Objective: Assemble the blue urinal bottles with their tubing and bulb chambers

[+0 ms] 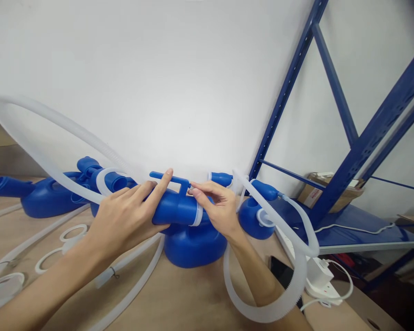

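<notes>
Looks partway done: white collar (198, 215) on the blue piece (175, 208) the left hand (133, 209) clasps, but its handle (184, 187) seems unfinished, right hand (218, 203) pinching something tiny (190, 186) (can't tell what) there.

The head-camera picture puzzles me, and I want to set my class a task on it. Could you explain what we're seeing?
There is no machine here: these are a person's two bare hands, seen from a camera worn on the head, looking forward and down. The left hand holds a blue cylindrical part with a white rim. The right hand pinches with its fingertips beside one end of the handle; anything between them is too small to identify. On the tabletop are blue containers, pale ribbed hoses, white rings and a white power strip.
</notes>
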`<action>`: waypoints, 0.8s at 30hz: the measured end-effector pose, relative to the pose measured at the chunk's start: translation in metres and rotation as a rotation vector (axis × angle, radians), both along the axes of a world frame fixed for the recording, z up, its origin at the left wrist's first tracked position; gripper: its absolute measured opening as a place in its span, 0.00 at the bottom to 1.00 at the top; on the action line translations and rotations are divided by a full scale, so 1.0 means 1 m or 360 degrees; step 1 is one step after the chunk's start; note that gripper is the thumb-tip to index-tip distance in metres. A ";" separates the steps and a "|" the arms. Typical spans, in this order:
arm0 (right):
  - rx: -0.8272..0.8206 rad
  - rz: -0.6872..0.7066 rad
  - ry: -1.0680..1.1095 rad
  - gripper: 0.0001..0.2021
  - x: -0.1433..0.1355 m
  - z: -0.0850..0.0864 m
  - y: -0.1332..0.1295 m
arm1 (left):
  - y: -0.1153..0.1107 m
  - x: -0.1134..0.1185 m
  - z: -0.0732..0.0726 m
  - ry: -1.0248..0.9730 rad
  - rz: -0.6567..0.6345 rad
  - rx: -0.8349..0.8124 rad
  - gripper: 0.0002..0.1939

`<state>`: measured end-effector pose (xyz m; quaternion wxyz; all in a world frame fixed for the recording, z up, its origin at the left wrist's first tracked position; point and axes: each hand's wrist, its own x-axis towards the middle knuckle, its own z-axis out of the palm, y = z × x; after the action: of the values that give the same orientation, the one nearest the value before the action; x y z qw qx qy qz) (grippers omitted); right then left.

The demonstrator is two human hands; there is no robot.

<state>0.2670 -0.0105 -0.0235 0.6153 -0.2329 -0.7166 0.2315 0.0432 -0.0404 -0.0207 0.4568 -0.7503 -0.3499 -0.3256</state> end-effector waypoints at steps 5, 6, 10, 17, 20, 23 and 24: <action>-0.0178 0.0134 -0.0008 0.12 0.001 0.006 0.001 | 0.001 0.000 0.002 0.0028 -0.0035 0.0073 0.33; -0.0185 0.0120 -0.0010 0.11 0.001 0.008 0.001 | 0.001 0.000 0.002 0.0044 -0.0056 0.0089 0.32; -0.0295 0.0089 0.0120 0.09 -0.003 0.009 -0.003 | 0.003 -0.001 0.002 0.0094 -0.0093 0.0117 0.28; -0.0418 0.0042 0.0215 0.13 -0.005 0.004 0.002 | 0.009 -0.004 -0.002 0.0168 -0.0023 0.0161 0.30; -0.0354 0.0037 0.0113 0.12 -0.005 0.002 0.006 | 0.010 -0.005 -0.005 0.0208 0.0022 0.0143 0.32; -0.0367 0.0076 0.0098 0.11 -0.005 0.000 0.008 | 0.010 -0.005 -0.006 0.0240 0.0067 0.0111 0.34; -0.0388 0.0086 0.0126 0.12 -0.005 0.000 0.009 | 0.009 -0.005 -0.007 0.0244 0.0078 0.0103 0.35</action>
<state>0.2622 -0.0017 -0.0236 0.6038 -0.2773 -0.6642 0.3425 0.0382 -0.0309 -0.0274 0.5139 -0.7492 -0.3214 -0.2670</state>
